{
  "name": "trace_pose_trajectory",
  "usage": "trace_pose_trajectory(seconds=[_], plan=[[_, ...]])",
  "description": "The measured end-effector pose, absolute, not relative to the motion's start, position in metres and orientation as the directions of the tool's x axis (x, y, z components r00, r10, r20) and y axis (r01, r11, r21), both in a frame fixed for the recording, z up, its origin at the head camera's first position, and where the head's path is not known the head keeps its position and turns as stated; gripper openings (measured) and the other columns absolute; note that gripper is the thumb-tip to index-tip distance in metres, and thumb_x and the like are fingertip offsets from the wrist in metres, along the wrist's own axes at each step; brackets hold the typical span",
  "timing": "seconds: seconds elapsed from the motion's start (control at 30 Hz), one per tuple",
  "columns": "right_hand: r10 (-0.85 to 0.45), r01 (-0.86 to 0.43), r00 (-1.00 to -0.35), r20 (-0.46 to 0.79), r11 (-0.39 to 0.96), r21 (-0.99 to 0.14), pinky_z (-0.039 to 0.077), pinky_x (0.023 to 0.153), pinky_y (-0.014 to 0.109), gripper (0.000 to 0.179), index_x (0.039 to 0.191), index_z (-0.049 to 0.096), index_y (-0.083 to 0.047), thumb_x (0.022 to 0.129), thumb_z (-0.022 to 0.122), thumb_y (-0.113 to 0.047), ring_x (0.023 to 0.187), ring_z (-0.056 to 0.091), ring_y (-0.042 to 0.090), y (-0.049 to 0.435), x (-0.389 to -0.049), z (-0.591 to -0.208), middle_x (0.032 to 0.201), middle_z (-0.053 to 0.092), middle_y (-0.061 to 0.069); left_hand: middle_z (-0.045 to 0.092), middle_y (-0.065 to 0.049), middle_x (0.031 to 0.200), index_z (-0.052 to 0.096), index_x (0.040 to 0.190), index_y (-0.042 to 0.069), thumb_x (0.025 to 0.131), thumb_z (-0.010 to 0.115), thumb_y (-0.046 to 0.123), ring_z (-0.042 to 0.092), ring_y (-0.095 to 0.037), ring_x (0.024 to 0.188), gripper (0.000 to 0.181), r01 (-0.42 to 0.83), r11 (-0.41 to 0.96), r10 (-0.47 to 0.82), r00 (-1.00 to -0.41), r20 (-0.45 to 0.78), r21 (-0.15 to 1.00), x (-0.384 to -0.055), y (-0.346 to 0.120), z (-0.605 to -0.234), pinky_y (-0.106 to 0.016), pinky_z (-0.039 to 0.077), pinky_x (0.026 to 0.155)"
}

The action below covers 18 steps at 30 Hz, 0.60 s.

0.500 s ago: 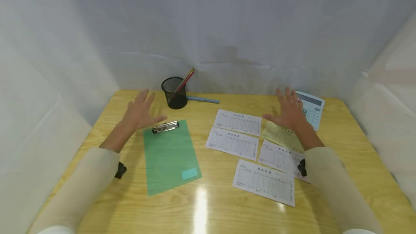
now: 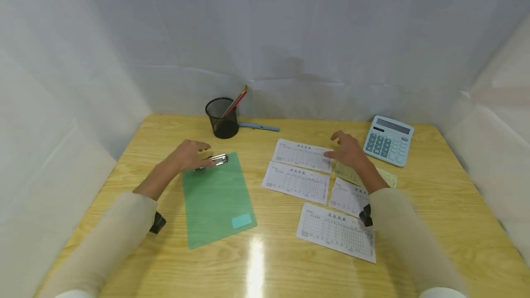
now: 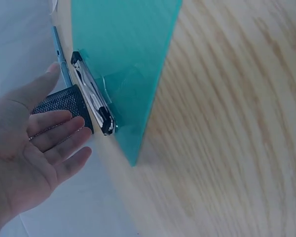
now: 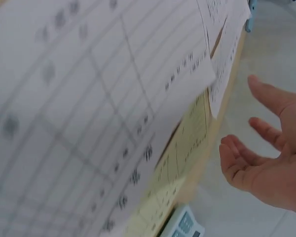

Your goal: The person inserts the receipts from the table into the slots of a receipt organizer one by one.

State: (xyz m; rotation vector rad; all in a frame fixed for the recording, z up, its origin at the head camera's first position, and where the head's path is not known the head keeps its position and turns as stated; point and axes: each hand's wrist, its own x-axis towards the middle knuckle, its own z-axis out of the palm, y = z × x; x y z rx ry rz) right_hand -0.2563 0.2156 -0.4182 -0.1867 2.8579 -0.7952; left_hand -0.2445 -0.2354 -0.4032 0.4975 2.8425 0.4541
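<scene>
Pale sheeting (image 2: pixel 265 22) hangs behind a wood-grain tabletop (image 2: pixel 455 187). Just beside the metal clip (image 2: pixel 219 159) of a green clipboard (image 2: pixel 219 201) is the left hand (image 2: pixel 188 155) — its grip apart, thumb away from the fingers. With its grip apart too, the right hand (image 2: pixel 348 151) hovers near four white slips (image 2: pixel 300 154) and a yellow slip (image 2: pixel 387 178) — a calculator (image 2: pixel 388 140) lies beyond.

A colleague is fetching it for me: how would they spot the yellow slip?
On the wooden table, find the pale blue calculator at the far right. In front of it, slightly left, lies the yellow slip; its four neighbouring slips are white.
</scene>
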Motion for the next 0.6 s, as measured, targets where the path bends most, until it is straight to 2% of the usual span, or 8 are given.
trace_pose_trajectory(seconds=[0.1, 0.23, 0.4, 0.6], plan=[[-0.118, -0.034, -0.984, -0.134, 0.858, -0.512, 0.044, 0.091, 0.05, 0.05, 0.124, 0.051, 0.002, 0.087, 0.068, -0.026, 0.113, 0.051, 0.04, 0.207, -0.256, -0.422, 0.124, 0.055, 0.026, 0.059, -0.027, 0.124, 0.053, 0.129, -0.007, 0.085, 0.07, 0.032, 0.055, -0.042, 0.115, 0.061, 0.303, 0.888, 0.372, -0.915, -0.157, 0.345, -0.244, -0.234, -0.406, -0.052, 0.046, 0.096], [-0.063, 0.022, -0.986, -0.157, 0.872, -0.488, 0.042, 0.095, 0.047, 0.045, 0.116, 0.057, 0.003, 0.084, 0.071, -0.026, 0.112, 0.052, 0.037, 0.197, -0.255, -0.425, 0.12, 0.059, 0.024, 0.064, -0.025, 0.115, 0.057, 0.123, -0.008, 0.083, 0.073, 0.025, 0.06, -0.038, 0.106, 0.054, 0.338, 0.882, 0.397, -0.909, -0.131, 0.33, -0.242, -0.233, -0.411, -0.049, 0.049, 0.091], [-0.012, 0.091, -0.979, -0.204, 0.869, -0.487, 0.038, 0.101, 0.047, 0.047, 0.115, 0.057, 0.004, 0.083, 0.072, -0.027, 0.12, 0.043, 0.038, 0.186, -0.255, -0.427, 0.121, 0.057, 0.023, 0.069, -0.02, 0.105, 0.065, 0.111, -0.005, 0.081, 0.075, 0.017, 0.064, -0.034, 0.097, 0.039, 0.372, 0.876, 0.414, -0.906, -0.084, 0.308, -0.241, -0.233, -0.418, -0.046, 0.051, 0.085], [0.047, 0.161, -0.962, -0.268, 0.892, -0.423, 0.036, 0.105, 0.049, 0.053, 0.117, 0.055, 0.004, 0.081, 0.074, -0.03, 0.125, 0.038, 0.041, 0.174, -0.257, -0.426, 0.121, 0.055, 0.023, 0.07, -0.014, 0.095, 0.07, 0.1, 0.0, 0.082, 0.073, 0.014, 0.064, -0.029, 0.089, 0.023, 0.383, 0.868, 0.414, -0.909, -0.034, 0.317, -0.239, -0.231, -0.423, -0.044, 0.052, 0.079]])
